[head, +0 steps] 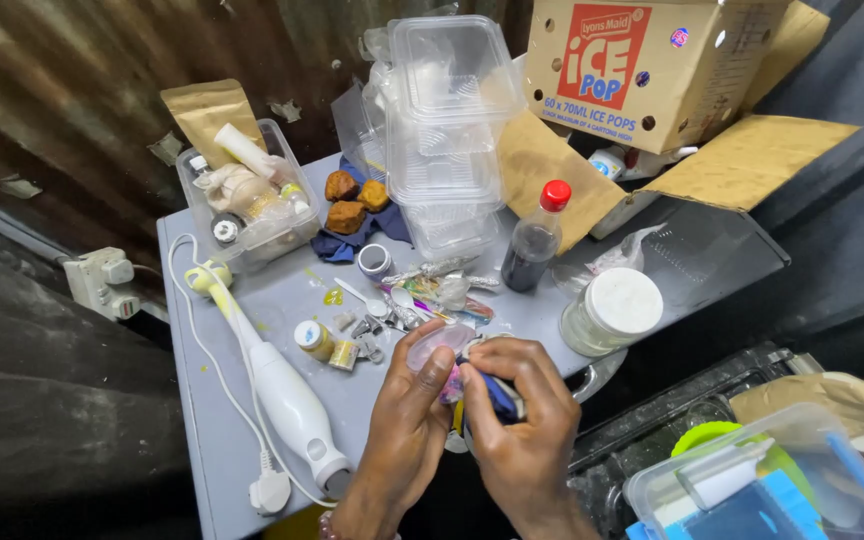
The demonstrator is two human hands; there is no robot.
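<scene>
Your left hand [407,415] grip is clamped on a small clear bag [439,343]; right hand [517,410] grip pinches a dark blue item [498,395], both over the bench [222,450] front edge. White hand blender [287,395] lies to the left, white-lidded jar [612,310] to the right.

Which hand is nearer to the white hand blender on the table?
Left. The left hand is just beside the white hand blender, to its right; the right hand is beyond the left hand.
</scene>
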